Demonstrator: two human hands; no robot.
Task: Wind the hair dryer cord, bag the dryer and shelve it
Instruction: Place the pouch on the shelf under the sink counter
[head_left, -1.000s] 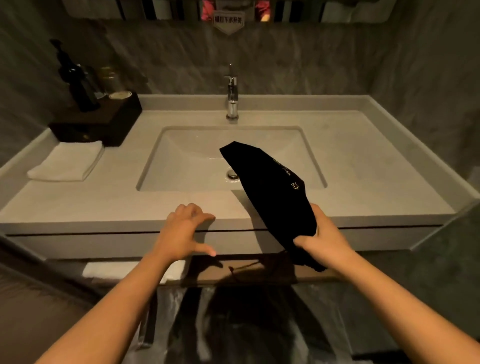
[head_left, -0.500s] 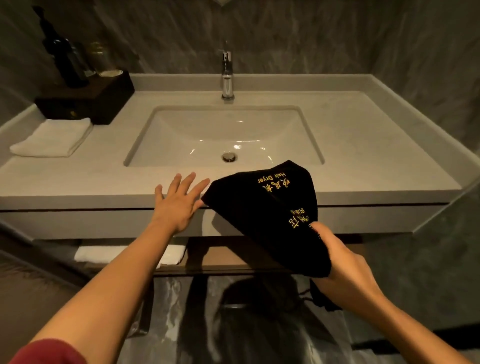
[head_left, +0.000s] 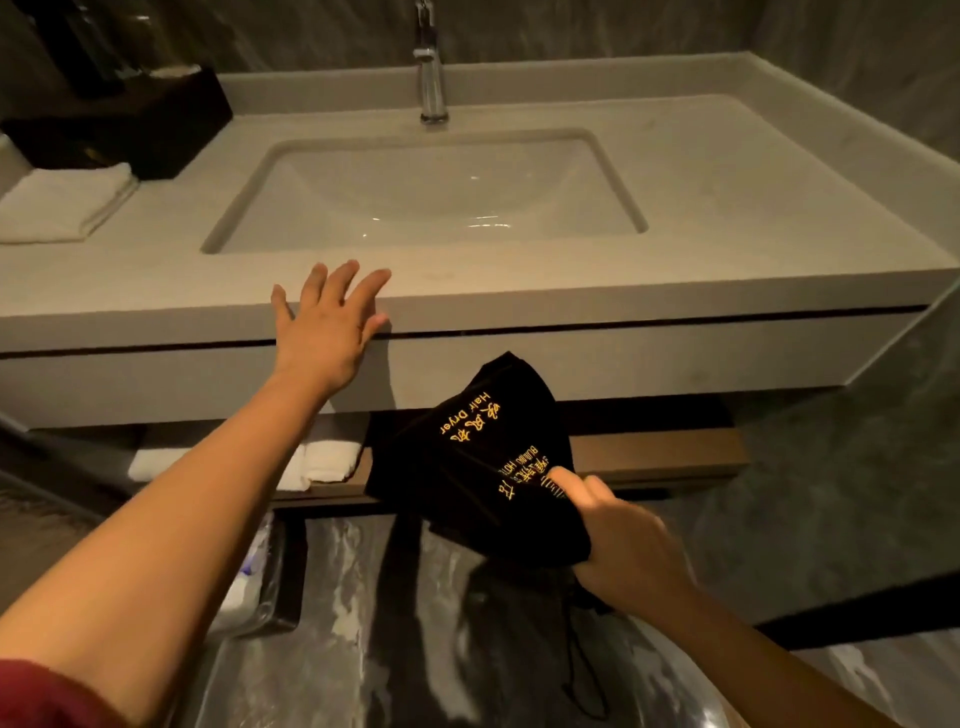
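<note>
A black cloth hair dryer bag (head_left: 467, 457) with gold lettering hangs in front of the vanity, below the counter edge and level with the wooden shelf (head_left: 660, 454). My right hand (head_left: 623, 535) grips its gathered lower end, thumb pressed on the fabric. A thin black drawstring (head_left: 582, 670) dangles beneath that hand. The dryer itself is hidden inside the bag. My left hand (head_left: 327, 327) rests flat on the front edge of the counter (head_left: 675, 280), fingers spread, holding nothing.
A sink basin (head_left: 426, 192) with a chrome faucet (head_left: 431, 67) sits in the counter. A folded white towel (head_left: 62, 202) and a dark box (head_left: 130, 124) are at the left. Rolled white towels (head_left: 327, 462) lie on the shelf's left part. A plastic-lined bin (head_left: 260, 577) stands on the floor.
My right hand has lowered the bag from over the sink to below the counter edge, in front of the shelf. My left hand opened and laid flat on the counter edge.
</note>
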